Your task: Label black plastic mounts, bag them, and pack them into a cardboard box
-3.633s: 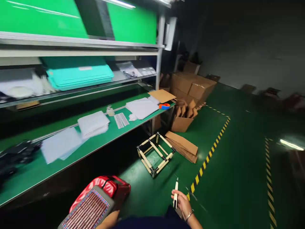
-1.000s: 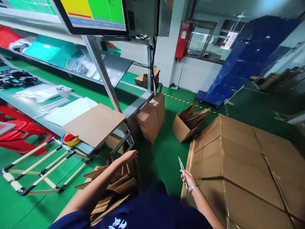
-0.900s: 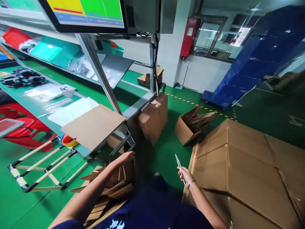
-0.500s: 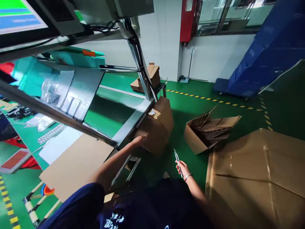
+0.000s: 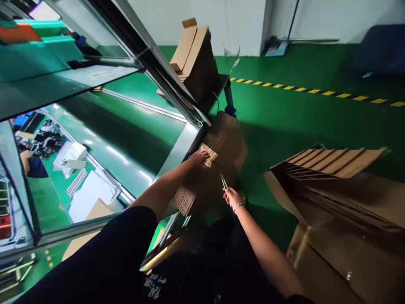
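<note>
A bundle of flattened cardboard boxes (image 5: 232, 145) stands on edge beside the metal bench frame, its folded edges facing up. My left hand (image 5: 200, 157) lies on top of that bundle, fingers stretched out next to a paler band of edges with a small green spot. Closed around a utility knife (image 5: 224, 182), my right hand (image 5: 232, 197) is held just to the right of the bundle. The knife's blade points up and away from me, apart from the cardboard as far as I can see.
A large carton (image 5: 281, 198) holding folded cardboard stands at the right. More flattened boxes (image 5: 198, 55) are stacked on a low black stand (image 5: 221, 84) ahead. The green-topped bench (image 5: 120, 139) and its slanted metal post (image 5: 167, 80) are at my left.
My view has moved closer to the bundle and down. The left hand has shifted from the bundle's near side to its top middle. The right hand has brought the utility knife nearer the bundle.
</note>
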